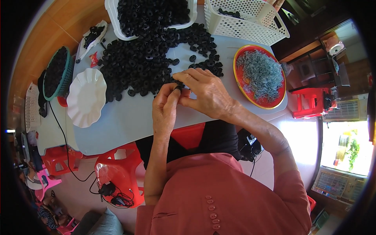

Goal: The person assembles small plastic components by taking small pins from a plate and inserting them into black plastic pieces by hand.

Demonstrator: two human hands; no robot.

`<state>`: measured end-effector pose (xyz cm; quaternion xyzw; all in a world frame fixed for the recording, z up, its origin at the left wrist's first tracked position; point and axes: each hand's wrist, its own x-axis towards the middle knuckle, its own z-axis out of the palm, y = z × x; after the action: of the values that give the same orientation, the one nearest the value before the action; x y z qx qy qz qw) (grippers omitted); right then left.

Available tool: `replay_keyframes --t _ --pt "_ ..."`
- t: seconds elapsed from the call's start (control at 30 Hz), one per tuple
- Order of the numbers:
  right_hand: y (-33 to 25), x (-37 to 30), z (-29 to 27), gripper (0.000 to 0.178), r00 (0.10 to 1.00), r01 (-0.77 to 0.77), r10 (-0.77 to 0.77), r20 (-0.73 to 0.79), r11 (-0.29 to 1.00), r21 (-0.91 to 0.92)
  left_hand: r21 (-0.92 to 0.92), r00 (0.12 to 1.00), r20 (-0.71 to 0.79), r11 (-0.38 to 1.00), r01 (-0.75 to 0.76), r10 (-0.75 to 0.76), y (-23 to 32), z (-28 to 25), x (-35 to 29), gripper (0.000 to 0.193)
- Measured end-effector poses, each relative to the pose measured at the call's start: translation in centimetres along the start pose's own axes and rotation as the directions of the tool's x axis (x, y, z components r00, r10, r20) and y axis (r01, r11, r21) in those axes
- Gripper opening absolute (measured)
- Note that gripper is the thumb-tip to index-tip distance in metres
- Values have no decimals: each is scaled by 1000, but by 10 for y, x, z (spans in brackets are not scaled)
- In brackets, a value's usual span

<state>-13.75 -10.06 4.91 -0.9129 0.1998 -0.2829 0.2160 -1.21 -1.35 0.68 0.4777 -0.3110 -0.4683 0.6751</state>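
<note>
Hands (pixel 210 93), two, at one small black piece (pixel 179 87)

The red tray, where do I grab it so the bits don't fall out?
Probably grip the tray by its yellow rim, at left and right, coming from the near side. It's round and wide, and its rim shows outside the heaped silvery bits, so opposite holds should help keep it level.

Can barely see the black piece (pixel 179 87), half-covered by left hand (pixel 165 106) and right hand (pixel 210 94). Can't follow tub (pixel 111 17) and basket (pixel 250 32) past the upper edge. Can't make out silvery bits (pixel 260 72) singly: too small.
</note>
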Motion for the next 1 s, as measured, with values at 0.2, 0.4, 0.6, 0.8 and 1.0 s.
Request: replay_keyframes --t 0.2,0.4,0.6,0.8,1.0 --pt "9 1 14 42 996 84 -86 -2 978 -192 -24 995 33 995 99 -99 3 -8 0 23" --pt "7 1 9 39 968 249 -250 34 926 -285 -52 993 36 992 118 -116 4 -2 0 26" --pt "5 -2 7 41 985 174 -166 56 955 -240 -176 995 -7 980 98 -101 6 8 -8 27" --pt "4 -13 12 41 975 129 -188 -121 915 -382 -280 989 -25 951 133 -145 -5 8 1 25" --pt "44 25 -49 28 965 112 -201 -168 897 -429 -65 996 69 997 -52 56 2 -11 5 44"
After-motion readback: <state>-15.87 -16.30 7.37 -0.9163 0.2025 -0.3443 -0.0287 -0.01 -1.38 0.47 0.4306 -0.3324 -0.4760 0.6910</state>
